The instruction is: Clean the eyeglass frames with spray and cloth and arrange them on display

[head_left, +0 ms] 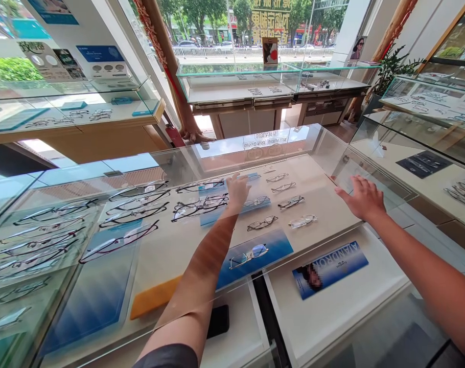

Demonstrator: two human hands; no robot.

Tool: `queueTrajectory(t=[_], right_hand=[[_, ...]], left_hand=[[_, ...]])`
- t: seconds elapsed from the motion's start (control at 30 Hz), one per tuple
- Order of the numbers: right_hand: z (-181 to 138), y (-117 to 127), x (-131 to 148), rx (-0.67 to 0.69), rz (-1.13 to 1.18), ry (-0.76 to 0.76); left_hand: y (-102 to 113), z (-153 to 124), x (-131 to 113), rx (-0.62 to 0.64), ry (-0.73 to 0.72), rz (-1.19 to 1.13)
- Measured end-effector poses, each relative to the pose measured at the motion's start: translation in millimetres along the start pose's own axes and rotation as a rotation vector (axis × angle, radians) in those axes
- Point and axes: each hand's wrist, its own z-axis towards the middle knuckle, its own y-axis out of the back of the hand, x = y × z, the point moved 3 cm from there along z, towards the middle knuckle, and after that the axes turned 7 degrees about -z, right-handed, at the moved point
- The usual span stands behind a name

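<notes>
My left hand (238, 190) reaches into a glass display case and rests, fingers spread and flat, on a blue card (255, 204) among rows of spectacles. A dark-framed pair of glasses (199, 206) lies just left of it, and a thin-framed pair (262, 223) lies just below. My right hand (362, 198) is open with fingers apart, near the right edge of the white display shelf (332, 214), against the case's glass side (355, 168). It holds nothing.
A blue-lensed pair of glasses (249, 255) sits on a blue card at the shelf front. A blue brochure (329, 268) lies on a lower white drawer, a black phone (218, 321) on another. More glass counters stand left, behind and right; a potted plant (393, 66) is at the back right.
</notes>
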Motion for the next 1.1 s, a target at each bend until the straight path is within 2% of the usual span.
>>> queueTrajectory(t=[0.27,0.4,0.77,1.1], right_hand=[[-1,1,1,0.011,0.017,0.003],[-2,4,2,0.029,0.009,-0.002],[-1,4,1,0.031,-0.023,-0.010],[-1,5,2,0.021,-0.011,-0.015]], left_hand=[[13,-1,-3,-0.047,0.005,-0.037],[11,-1,1,-0.041,0.001,-0.039],[-12,2,12,0.080,-0.026,-0.011],[-13,0,7,0.172,-0.067,0.000]])
